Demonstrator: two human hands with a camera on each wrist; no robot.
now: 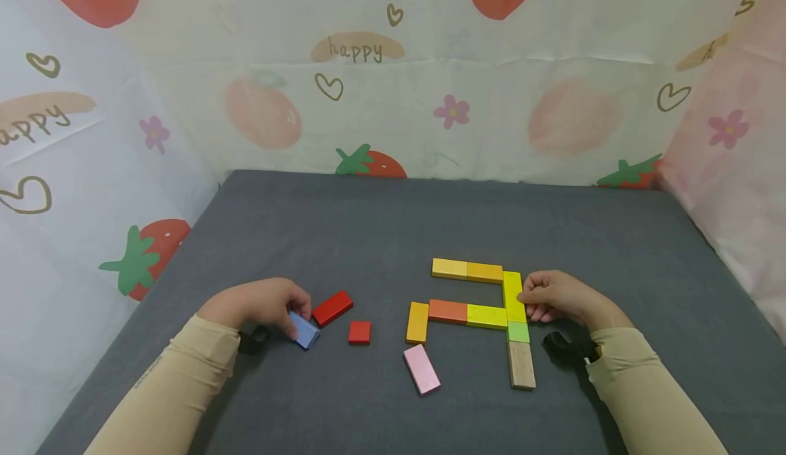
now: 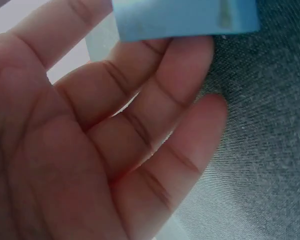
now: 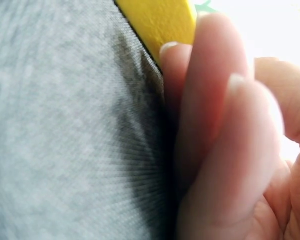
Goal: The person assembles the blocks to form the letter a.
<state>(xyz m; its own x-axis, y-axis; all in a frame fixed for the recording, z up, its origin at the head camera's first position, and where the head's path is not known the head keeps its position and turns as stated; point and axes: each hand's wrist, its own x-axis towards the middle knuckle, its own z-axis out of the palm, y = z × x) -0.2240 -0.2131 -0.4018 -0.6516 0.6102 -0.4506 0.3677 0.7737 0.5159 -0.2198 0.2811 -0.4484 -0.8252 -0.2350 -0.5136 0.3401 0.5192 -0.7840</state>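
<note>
At the left of the head view, my left hand (image 1: 273,305) pinches a blue block (image 1: 303,332) between thumb and fingers, one end tilted toward the table. The left wrist view shows this blue block (image 2: 185,17) above the other, bent fingers. My right hand (image 1: 561,298) rests beside a long yellow block (image 1: 514,296), its loosely bent fingers touching that block's right edge. Up close in the right wrist view, a fingertip meets the yellow block (image 3: 162,22). Below the long yellow block come a green block (image 1: 518,332) and a plain wood block (image 1: 522,366), end to end.
Next to the blue block lie a red block (image 1: 333,308) and a small red square block (image 1: 359,333). Orange-yellow (image 1: 417,323), orange-red (image 1: 447,312) and other yellow blocks (image 1: 486,316) join the long one. A pink block (image 1: 421,370) lies apart on the grey cloth (image 1: 344,237).
</note>
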